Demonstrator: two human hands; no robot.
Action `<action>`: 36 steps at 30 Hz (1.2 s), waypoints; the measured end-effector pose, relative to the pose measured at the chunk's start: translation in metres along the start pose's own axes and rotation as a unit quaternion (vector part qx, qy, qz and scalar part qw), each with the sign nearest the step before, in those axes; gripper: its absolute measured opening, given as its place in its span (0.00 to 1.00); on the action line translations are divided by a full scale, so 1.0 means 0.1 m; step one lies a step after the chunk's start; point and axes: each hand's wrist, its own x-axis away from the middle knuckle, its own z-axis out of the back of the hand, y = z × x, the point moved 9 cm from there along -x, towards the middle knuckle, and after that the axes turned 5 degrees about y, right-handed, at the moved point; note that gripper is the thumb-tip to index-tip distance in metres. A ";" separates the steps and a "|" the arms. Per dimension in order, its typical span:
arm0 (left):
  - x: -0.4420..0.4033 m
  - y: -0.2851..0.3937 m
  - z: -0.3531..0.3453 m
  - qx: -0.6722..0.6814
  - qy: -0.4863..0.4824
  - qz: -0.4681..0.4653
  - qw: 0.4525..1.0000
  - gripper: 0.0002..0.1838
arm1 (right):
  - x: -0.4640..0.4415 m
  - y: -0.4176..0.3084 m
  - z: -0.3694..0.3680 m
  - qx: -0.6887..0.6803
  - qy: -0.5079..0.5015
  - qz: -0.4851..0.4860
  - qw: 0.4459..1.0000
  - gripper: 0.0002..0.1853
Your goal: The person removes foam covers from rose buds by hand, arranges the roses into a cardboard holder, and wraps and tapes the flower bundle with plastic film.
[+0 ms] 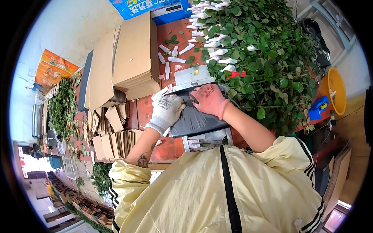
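My left hand point(167, 111), in a whitish glove with dark print, is closed at the left side of a black plastic sheet point(200, 121). My right hand point(210, 100), in a pink glove, has its fingers curled on the sheet's upper right part. The sheet lies wrinkled over a flat support, and what is under it is hidden. Just beyond the hands is a metal plate point(193, 76) with a small yellowish petal. A metal frame point(208, 140) shows below the sheet, near my jacket. White sleeve pieces point(162, 93) lie beside my left hand.
Leafy stems with white-sleeved heads point(256, 62) are heaped on the right. Cardboard sheets point(132, 58) stack on the left, with smaller cardboard pieces point(112, 132) nearer. Loose white sleeves point(176, 59) lie on the red table point(167, 149). A yellow basin point(336, 91) and blue tape dispenser point(318, 108) sit far right.
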 end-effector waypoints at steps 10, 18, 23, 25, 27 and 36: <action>0.03 0.01 0.02 -0.036 0.086 -0.008 0.996 0.09 | -0.06 0.04 0.01 0.019 0.028 -0.008 0.999 0.14; 0.00 -0.09 -0.05 -0.041 0.042 0.006 0.998 0.11 | -0.12 -0.24 0.14 0.091 0.060 -0.014 0.994 0.17; -0.15 -0.21 -0.07 0.006 -0.018 -0.018 1.000 0.11 | 0.04 -0.56 0.17 -0.046 0.036 -0.054 0.997 0.14; -0.28 -0.23 -0.06 -0.004 -0.073 0.001 0.997 0.09 | 0.00 -0.37 -0.07 -0.093 -0.035 -0.105 0.989 0.15; -0.24 -0.26 0.11 0.028 0.014 -0.060 0.998 0.09 | -0.07 -0.32 -0.09 -0.057 -0.023 -0.110 0.992 0.17; 1.11 -1.15 -0.70 -0.037 -0.052 0.184 0.981 0.42 | -0.20 -0.29 -0.22 -0.015 -0.074 -0.117 0.990 0.21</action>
